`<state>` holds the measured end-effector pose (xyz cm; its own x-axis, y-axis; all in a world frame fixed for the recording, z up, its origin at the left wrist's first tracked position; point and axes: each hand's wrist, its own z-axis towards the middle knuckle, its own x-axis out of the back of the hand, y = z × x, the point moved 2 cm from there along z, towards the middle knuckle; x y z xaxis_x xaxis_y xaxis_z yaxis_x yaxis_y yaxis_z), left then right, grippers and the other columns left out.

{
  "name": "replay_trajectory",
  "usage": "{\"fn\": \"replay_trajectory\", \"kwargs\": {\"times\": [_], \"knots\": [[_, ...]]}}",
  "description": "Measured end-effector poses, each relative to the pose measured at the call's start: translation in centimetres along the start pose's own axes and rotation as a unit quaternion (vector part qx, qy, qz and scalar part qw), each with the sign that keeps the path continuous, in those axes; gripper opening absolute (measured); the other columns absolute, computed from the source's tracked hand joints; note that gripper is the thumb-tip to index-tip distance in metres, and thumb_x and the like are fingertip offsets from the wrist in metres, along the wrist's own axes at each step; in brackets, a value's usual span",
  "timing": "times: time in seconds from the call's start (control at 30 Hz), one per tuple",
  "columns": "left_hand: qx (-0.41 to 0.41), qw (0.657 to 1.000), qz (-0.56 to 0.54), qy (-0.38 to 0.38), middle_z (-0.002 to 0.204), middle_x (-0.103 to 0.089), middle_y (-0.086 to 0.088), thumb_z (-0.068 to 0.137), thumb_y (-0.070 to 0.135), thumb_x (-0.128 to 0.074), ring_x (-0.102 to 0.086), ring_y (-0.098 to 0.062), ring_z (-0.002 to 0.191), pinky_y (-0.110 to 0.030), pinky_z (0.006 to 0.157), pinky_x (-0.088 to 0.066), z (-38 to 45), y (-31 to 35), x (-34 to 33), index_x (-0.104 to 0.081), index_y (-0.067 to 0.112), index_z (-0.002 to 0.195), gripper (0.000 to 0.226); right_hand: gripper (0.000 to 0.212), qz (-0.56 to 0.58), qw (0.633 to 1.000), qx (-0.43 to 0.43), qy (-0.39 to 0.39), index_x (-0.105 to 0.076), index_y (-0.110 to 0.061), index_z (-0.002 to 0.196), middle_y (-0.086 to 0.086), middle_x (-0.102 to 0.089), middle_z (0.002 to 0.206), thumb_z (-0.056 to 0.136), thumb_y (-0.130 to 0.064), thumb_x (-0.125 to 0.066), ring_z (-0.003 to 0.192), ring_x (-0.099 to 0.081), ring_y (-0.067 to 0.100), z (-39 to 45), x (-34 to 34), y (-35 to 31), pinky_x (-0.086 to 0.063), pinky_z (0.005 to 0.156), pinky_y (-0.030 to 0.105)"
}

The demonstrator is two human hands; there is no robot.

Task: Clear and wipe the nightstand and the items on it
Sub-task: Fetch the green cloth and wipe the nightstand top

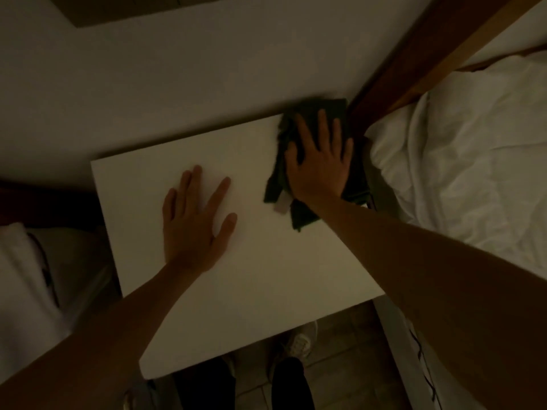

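The white nightstand top [266,279] fills the middle of the dim view and carries nothing but the cloth and my hands. A dark green cloth [299,214] lies at its far right corner by the wall. My right hand [321,164] presses flat on the cloth with its fingers spread. My left hand [196,223] rests flat on the bare top, left of the cloth, fingers spread and holding nothing.
A bed with white rumpled sheets [473,161] and a wooden headboard [414,63] stands right against the nightstand. The wall [177,84] runs behind. White fabric [26,279] lies at the left. My shoes [299,344] stand on the tiled floor below.
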<state>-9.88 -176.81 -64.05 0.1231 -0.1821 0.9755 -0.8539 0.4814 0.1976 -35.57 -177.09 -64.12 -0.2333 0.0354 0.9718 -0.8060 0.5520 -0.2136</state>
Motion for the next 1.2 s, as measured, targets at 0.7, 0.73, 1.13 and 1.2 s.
{"fn": "replay_trajectory", "kwargs": {"times": [0.7,0.73,1.13,1.2], "knots": [[0.021,0.999,-0.039,0.014,0.166,-0.007,-0.006,0.099,0.060,-0.010,-0.005,-0.025,0.152,-0.049,0.122,-0.010,-0.3,0.4,0.2,-0.017,0.035,0.155,0.062,0.058,0.015,0.996,0.061,-0.060,-0.013,-0.039,0.159,0.004,-0.003,0.170,0.103,-0.053,-0.019,0.156,0.000,0.030,-24.6,-3.4,-5.1,-0.007,0.122,0.055],[0.018,0.999,-0.045,0.019,0.166,-0.008,-0.006,0.099,0.059,-0.010,-0.005,-0.024,0.153,-0.048,0.122,-0.011,-0.3,0.3,0.2,-0.019,0.033,0.155,0.063,0.057,0.018,0.992,0.109,-0.065,-0.016,-0.039,0.159,0.003,-0.004,0.170,0.103,-0.053,-0.020,0.156,0.000,0.029,-23.3,-3.4,-5.7,-0.007,0.122,0.055],[0.010,0.999,-0.027,0.031,0.166,-0.009,-0.005,0.097,0.064,-0.014,-0.006,-0.023,0.152,-0.047,0.122,-0.009,0.1,0.0,0.0,-0.016,0.035,0.155,0.065,0.054,-0.024,0.992,0.119,0.012,-0.026,-0.048,0.154,-0.001,-0.021,0.167,0.100,-0.059,-0.023,0.154,-0.015,0.030,-3.4,0.2,2.1,-0.012,0.122,0.058],[0.011,0.999,-0.012,0.032,0.165,-0.011,-0.007,0.097,0.062,-0.016,-0.009,-0.026,0.152,-0.048,0.121,-0.011,0.1,0.1,-0.1,-0.019,0.034,0.155,0.064,0.056,-0.012,0.998,0.068,-0.004,-0.021,-0.048,0.155,-0.001,-0.016,0.168,0.100,-0.060,-0.021,0.154,-0.015,0.030,-5.0,1.4,5.1,-0.018,0.122,0.055]]}}
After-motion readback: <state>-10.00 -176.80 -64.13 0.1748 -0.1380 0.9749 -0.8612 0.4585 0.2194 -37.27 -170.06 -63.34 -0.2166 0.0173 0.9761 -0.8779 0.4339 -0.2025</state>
